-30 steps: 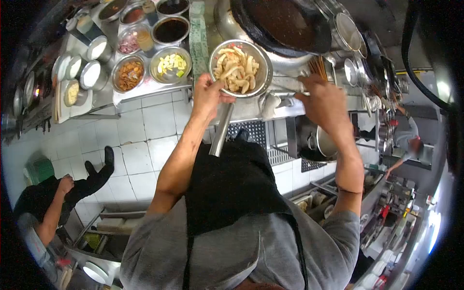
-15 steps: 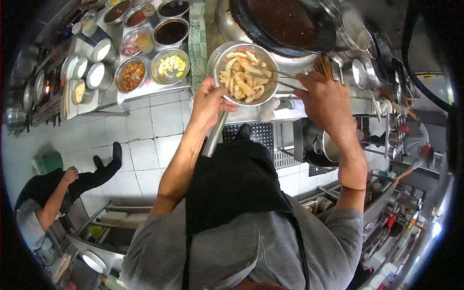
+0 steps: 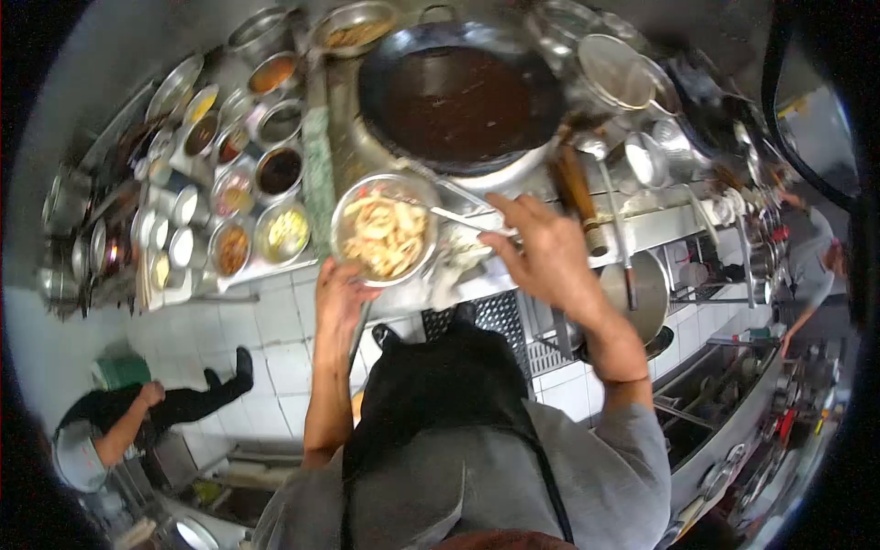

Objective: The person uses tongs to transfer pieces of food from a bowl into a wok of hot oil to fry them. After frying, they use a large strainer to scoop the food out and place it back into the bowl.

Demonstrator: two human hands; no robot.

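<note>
A round metal bowl (image 3: 339, 229) sits at the front of the counter, filled with pale sliced food (image 3: 387, 234) and some red bits. My left hand (image 3: 341, 289) is closed on the bowl's near left rim. In my right hand (image 3: 555, 261), to the right of the bowl, is a pair of metal tongs (image 3: 463, 220). One prong reaches over the bowl's right rim to the food. The other points toward the wok's near edge, apart from the first. Motion blurs the tongs' tips.
Behind the bowl stands a large black wok (image 3: 548, 87) of dark liquid. Several seasoning bowls crowd the left, including one of chopped yellow-green pieces (image 3: 284, 231). A ladle (image 3: 616, 211) and strainer (image 3: 616, 69) are right. Another person (image 3: 119, 426) is at lower left.
The view has shifted, so the whole wok now shows. The tongs' prongs, together in the food before, have spread and drawn back to the right. My left hand still holds the bowl.
</note>
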